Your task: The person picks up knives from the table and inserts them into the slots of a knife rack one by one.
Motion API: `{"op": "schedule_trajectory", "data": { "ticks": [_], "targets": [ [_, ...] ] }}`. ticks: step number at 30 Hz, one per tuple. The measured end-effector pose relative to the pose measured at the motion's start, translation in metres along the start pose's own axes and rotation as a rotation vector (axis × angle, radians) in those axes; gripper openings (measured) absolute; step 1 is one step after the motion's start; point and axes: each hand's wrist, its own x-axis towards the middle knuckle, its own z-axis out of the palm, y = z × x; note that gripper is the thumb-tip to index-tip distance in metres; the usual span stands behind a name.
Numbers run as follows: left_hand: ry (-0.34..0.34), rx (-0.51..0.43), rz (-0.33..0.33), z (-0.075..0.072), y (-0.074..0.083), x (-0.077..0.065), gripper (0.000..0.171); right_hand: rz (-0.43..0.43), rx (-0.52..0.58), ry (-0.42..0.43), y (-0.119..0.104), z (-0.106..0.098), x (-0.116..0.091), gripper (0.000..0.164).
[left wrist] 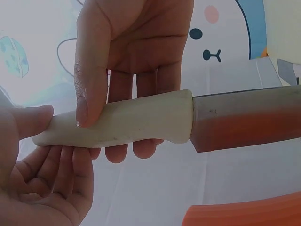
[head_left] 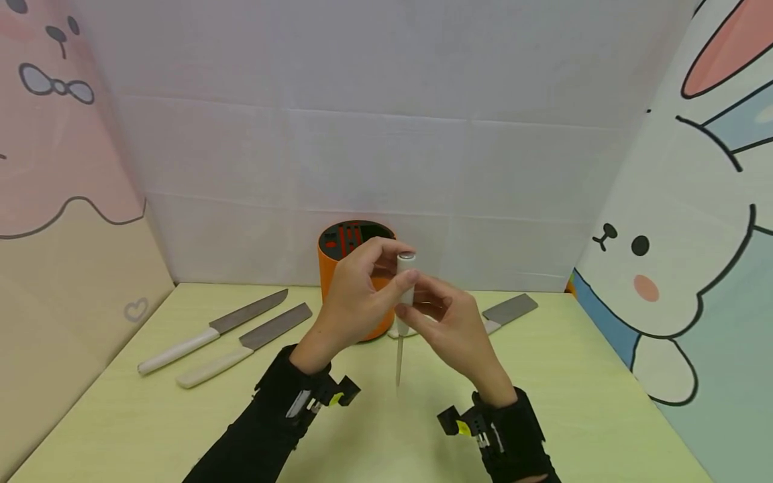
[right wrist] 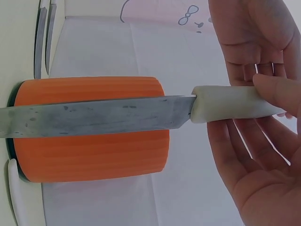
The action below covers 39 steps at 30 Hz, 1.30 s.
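Both hands hold one knife upright, its blade pointing down and its pale handle on top. My left hand holds the handle's butt end, with the thumb on one side and fingers on the other. Lower on the handle, my right hand pinches it between thumb and fingers. An orange round knife block with a dark, slotted top stands behind the hands. In the right wrist view the blade overlaps the block's orange side.
Two pale-handled knives, one farther back and one nearer, lie on the left of the yellowish table. Another knife lies at the right, partly behind my right hand. A white cloth wall rises behind the table.
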Motion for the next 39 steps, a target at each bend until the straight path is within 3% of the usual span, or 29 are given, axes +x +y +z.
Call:
{"op": "schedule_trajectory", "data": {
  "ticks": [9,18,28,39],
  "targets": [
    [-0.010,0.024,0.011,-0.005,0.003,0.007,0.028,-0.013,0.014,-0.003,0.000,-0.002,0.002,0.050],
    [0.000,0.070,-0.006,-0.019,0.009,0.024,0.028,-0.019,0.055,0.002,0.001,-0.009,0.003,0.048],
    [-0.016,0.084,0.001,-0.033,0.017,0.054,0.030,-0.025,-0.010,0.049,0.011,-0.023,0.000,0.047],
    [-0.014,0.092,0.024,-0.052,0.037,0.095,0.031,0.043,-0.104,0.052,0.016,-0.037,-0.002,0.047]
  ]
}}
